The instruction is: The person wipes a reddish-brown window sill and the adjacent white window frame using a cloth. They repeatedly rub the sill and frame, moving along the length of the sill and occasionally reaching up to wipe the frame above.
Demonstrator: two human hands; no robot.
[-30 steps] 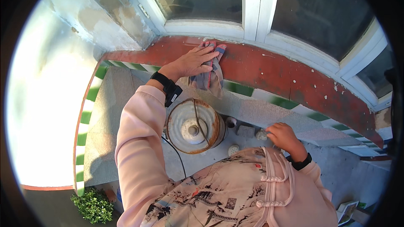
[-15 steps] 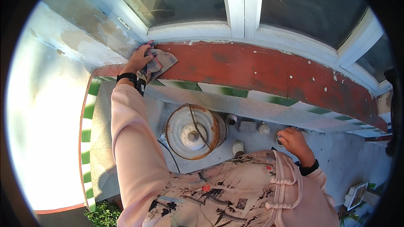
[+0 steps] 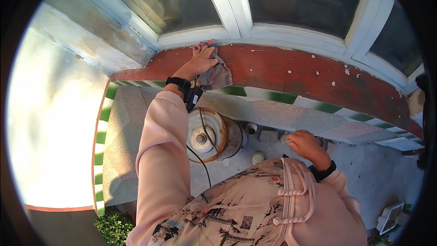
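Head view, looking down past a pink sleeve and a patterned shirt: the left hand [image 3: 200, 60] lies flat, fingers spread, on a grey-pink cloth [image 3: 215, 74] and presses it against the red window sill [image 3: 291, 70], close to where the sill meets the white window frame [image 3: 236, 32]. The cloth sits near the sill's left end, one corner hanging over the front edge toward the green-and-white striped band [image 3: 273, 96] below. A black wrist strap [image 3: 178, 83] with a small device is on that arm.

The right hand [image 3: 306, 143] is low and well apart from the cloth, fingers curled loosely around or against a small pale object [image 3: 284, 137] on the stone ledge; whether it truly grips it I cannot tell. Between the arms stands a rusty round metal canister [image 3: 210, 134] with a cable across its top, and a small white cap [image 3: 257, 157] lies just beside it.

As to progress, my judgement is that the wiping is partway: the sill to the right of the cloth carries white specks and chips along most of its length, so that long stretch looks yet to be cleaned, while only the left portion is under the cloth.
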